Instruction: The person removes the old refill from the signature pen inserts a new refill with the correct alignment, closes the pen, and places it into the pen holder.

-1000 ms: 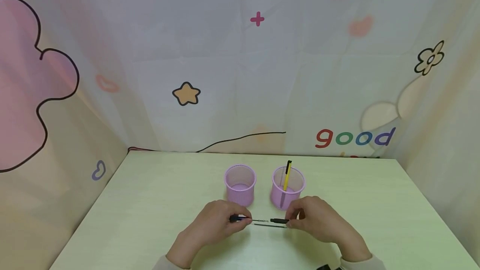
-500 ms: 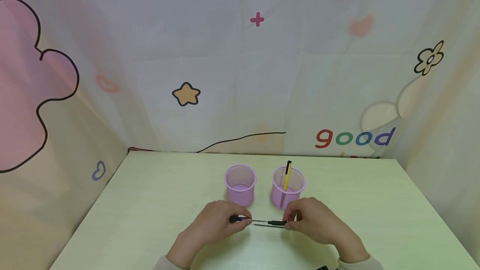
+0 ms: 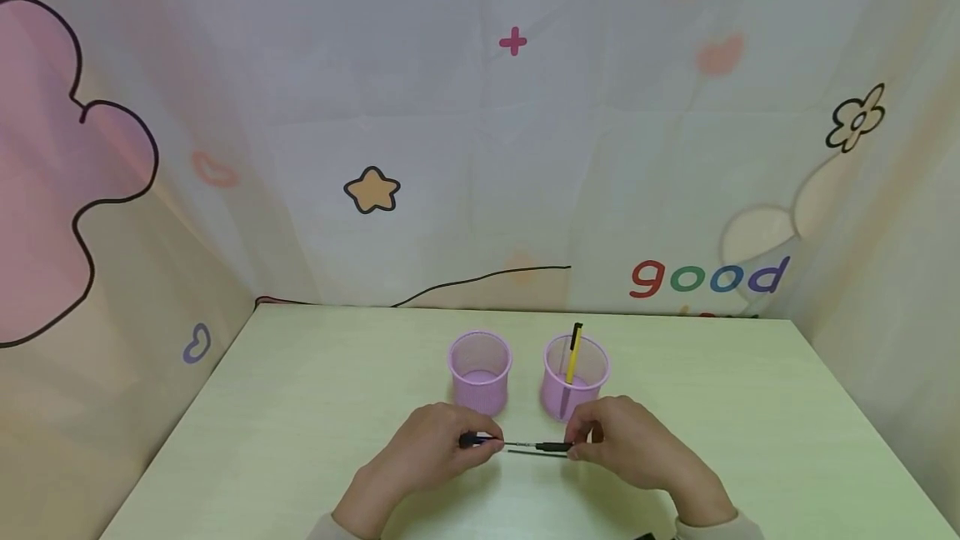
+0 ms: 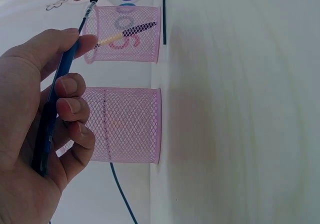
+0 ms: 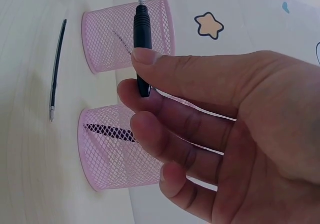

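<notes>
My left hand (image 3: 438,444) grips a dark blue and black pen barrel (image 4: 47,129), a thin refill sticking out toward the right. A small spring (image 4: 90,9) sits round that refill near its end. Between thumb and forefinger my right hand (image 3: 633,444) pinches the pen's black, ribbed front section (image 5: 142,28). The refill end with the spring runs into the open end of this section, in line with the barrel; part of the spring still shows. A second, loose dark refill (image 5: 57,66) lies on the table just in front of both hands.
Two pink mesh pen cups stand behind the hands, the left cup (image 3: 480,398) and the right cup (image 3: 555,398). A yellow pen with a black clip (image 3: 574,357) leans in the right one. A printed curtain (image 3: 450,148) hangs behind the pale table (image 3: 300,390).
My right hand has moved slightly left, bringing the black front section onto the spring end of the refill, closing the gap between them. My left hand has stayed in place.
</notes>
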Tool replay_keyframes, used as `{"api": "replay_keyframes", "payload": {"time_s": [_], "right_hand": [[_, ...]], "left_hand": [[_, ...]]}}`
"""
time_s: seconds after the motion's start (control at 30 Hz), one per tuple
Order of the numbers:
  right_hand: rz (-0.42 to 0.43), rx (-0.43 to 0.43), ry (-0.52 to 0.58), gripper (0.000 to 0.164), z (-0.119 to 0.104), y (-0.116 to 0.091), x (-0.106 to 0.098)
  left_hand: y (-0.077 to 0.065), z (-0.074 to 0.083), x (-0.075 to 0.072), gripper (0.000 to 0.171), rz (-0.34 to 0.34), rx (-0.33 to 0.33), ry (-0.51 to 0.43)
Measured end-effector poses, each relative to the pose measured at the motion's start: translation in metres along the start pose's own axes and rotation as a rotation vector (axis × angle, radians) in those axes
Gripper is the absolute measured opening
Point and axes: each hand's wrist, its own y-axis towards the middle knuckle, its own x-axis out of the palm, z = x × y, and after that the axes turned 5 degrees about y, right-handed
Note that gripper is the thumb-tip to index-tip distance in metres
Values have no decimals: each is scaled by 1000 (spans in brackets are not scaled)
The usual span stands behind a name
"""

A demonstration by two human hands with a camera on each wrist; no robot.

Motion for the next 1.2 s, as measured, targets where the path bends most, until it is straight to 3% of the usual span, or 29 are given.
{"api": "replay_keyframes", "payload": {"time_s": [0.67, 1.2], "right_hand": [[-22, -13, 15, 7, 2, 1, 2], [12, -34, 0, 7, 1, 4, 5]], "left_hand": [[0, 1, 0, 11, 5, -11, -4], [1, 1, -1, 11, -16, -24, -22]]}}
